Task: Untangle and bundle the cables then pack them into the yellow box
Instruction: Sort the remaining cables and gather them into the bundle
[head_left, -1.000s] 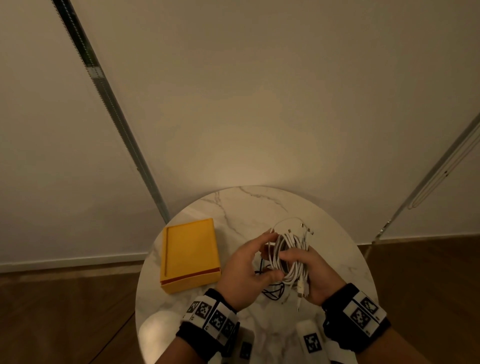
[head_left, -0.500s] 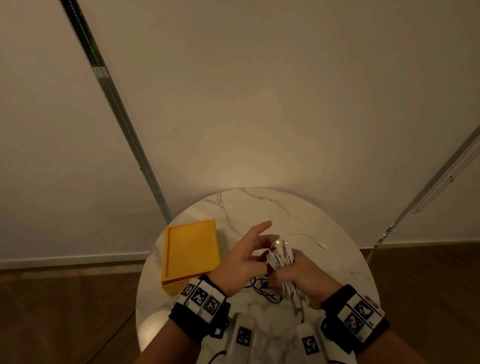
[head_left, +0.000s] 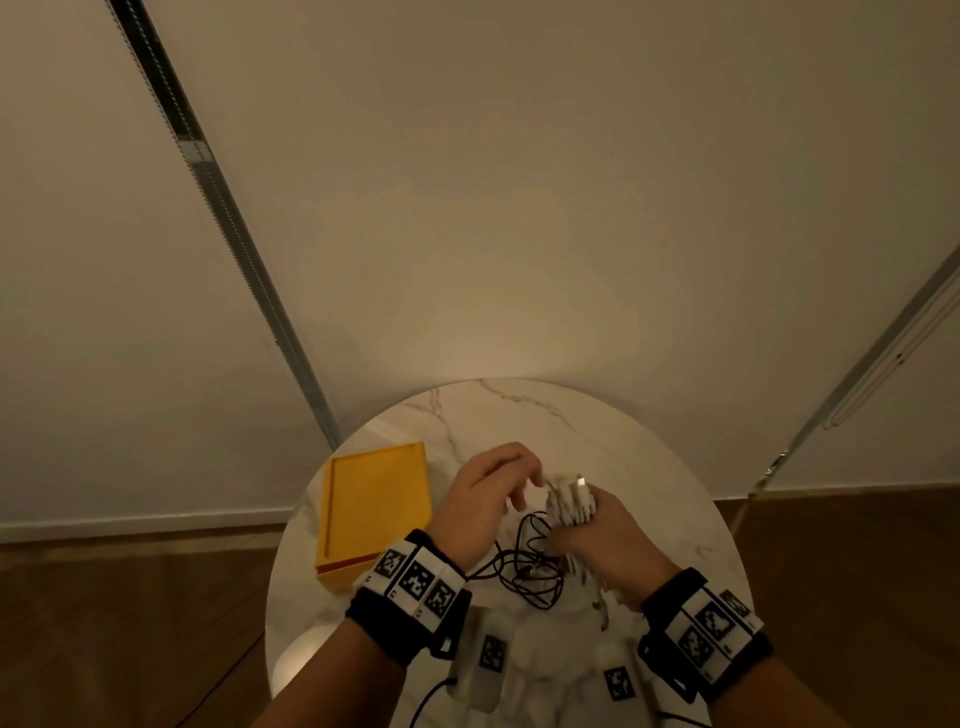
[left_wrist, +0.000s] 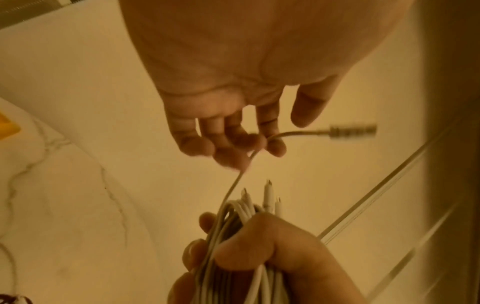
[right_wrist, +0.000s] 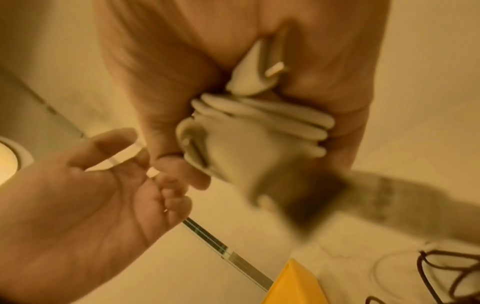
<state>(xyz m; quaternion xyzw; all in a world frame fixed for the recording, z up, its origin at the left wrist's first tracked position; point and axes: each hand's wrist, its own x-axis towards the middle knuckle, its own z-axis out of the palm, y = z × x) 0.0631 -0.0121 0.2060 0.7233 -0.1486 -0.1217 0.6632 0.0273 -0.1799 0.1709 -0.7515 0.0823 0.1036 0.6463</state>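
My right hand (head_left: 569, 540) grips a folded bundle of white cables (head_left: 571, 501) upright above the marble table (head_left: 649, 467); several plugs stick out of its top (left_wrist: 267, 195). My left hand (head_left: 524, 488) hovers just left of the bundle's top, fingers curled. It pinches the bundle's loose end (left_wrist: 233, 185), whose plug (left_wrist: 350, 131) sticks out past the fingers (left_wrist: 275, 146). The wrapped strands (right_wrist: 262, 119) cross my right palm. A tangled black cable (head_left: 530, 566) lies on the table below both hands. The open yellow box (head_left: 374, 512) sits at the table's left.
The round table stands against a pale wall, with wooden floor (head_left: 130, 623) on either side. White tagged devices (head_left: 488, 654) lie at the near edge between my wrists. The yellow box's corner (right_wrist: 296, 288) and the black cable (right_wrist: 454, 277) show under my right hand.
The loose white end that trailed right over the table is now drawn up in my left fingers by the bundle's top. My left fingers went from stretched to curled.
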